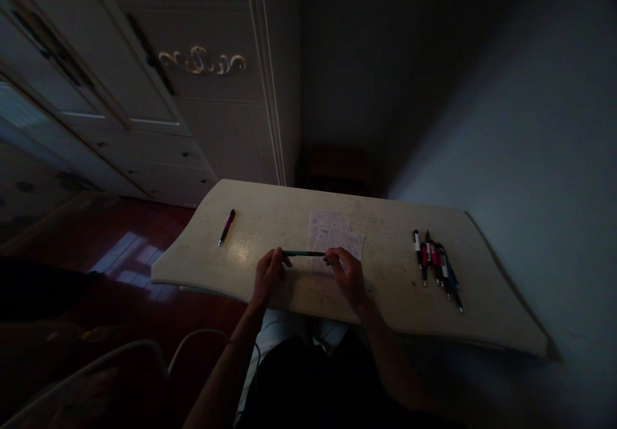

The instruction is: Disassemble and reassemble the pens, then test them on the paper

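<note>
A green pen [303, 253] lies level between the two hands, just above the tabletop [385, 313]. The left hand [267, 276] pinches its left end, the right hand [348, 277] pinches its right end. Under the pen lies a paper [337, 233]. A lone pen [226, 226] rests far left; a row of pens [438, 265] lies well right.

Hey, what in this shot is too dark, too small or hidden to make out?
- Writing on the paper, head view: too small and dim to read.
- Ends of the green pen: covered by the fingers of the left hand and right hand.
- Pens in the bunch: overlapping, so no sure count.
- Dark shape behind the table: lost in shadow.
</note>
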`<state>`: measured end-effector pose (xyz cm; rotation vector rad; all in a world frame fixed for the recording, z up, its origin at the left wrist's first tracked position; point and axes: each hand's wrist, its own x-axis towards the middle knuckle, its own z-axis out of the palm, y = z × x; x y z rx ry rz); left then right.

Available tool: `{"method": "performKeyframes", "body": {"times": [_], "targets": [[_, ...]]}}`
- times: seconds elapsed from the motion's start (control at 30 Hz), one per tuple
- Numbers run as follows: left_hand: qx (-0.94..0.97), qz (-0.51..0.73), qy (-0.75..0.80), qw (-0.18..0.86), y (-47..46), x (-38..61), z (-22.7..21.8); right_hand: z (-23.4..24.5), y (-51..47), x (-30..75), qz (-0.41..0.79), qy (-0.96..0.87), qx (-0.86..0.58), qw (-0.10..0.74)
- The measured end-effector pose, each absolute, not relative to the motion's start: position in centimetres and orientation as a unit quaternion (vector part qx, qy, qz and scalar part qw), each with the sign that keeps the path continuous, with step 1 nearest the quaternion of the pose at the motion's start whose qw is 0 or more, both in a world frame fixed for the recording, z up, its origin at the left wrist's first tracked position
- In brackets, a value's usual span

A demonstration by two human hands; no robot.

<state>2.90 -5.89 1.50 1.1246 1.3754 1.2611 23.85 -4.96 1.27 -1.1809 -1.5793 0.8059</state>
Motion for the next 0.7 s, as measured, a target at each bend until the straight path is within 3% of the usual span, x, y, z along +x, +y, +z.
{"method": "performKeyframes", "body": {"times": [0.7], "targets": [[0.474, 0.519, 0.506, 0.5, -7.0, 2.6, 0.8, 1.1, -6.9, 24.2, 0.345, -0.642, -0.49, 0.479]]}}
